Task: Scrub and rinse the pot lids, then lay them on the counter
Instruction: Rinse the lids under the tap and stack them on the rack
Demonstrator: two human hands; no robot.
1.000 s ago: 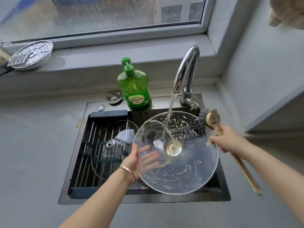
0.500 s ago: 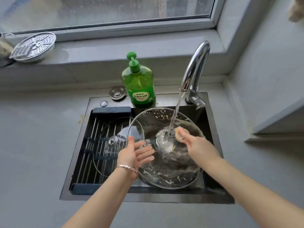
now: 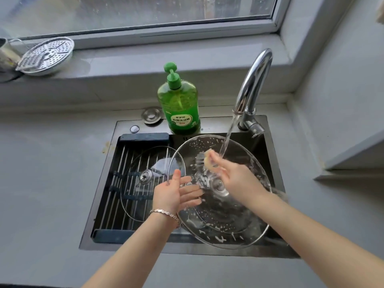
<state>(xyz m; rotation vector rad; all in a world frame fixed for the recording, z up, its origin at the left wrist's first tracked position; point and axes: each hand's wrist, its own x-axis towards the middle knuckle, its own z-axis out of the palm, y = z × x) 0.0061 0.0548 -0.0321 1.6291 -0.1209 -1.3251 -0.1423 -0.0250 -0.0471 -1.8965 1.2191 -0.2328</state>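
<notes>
I hold a large glass lid (image 3: pixel 224 221), flecked with suds, tilted over the sink (image 3: pixel 96 206) under the running stream from the faucet (image 3: pixel 253 80). My left hand (image 3: pixel 172 194) grips its left rim, thumb on top and fingers behind the glass. My right hand (image 3: pixel 234 177) is closed on a scrubbing brush (image 3: pixel 207 161), whose bristles press on the lid just above its centre knob. A smaller glass lid (image 3: pixel 137 204) lies knob up on the drain rack (image 3: pixel 116 192) in the sink's left half.
A green dish soap bottle (image 3: pixel 179 104) stands on the sink's back edge beside a metal drain plug (image 3: pixel 151 115). A perforated steel steamer plate (image 3: pixel 47 55) rests on the windowsill. Grey counter (image 3: pixel 52 173) surrounds the sink, and a wall rises at right.
My right hand came in from the sink's right edge with the brush and now scrubs the lid's centre under the water. The lid has tilted lower and most suds have rinsed off.
</notes>
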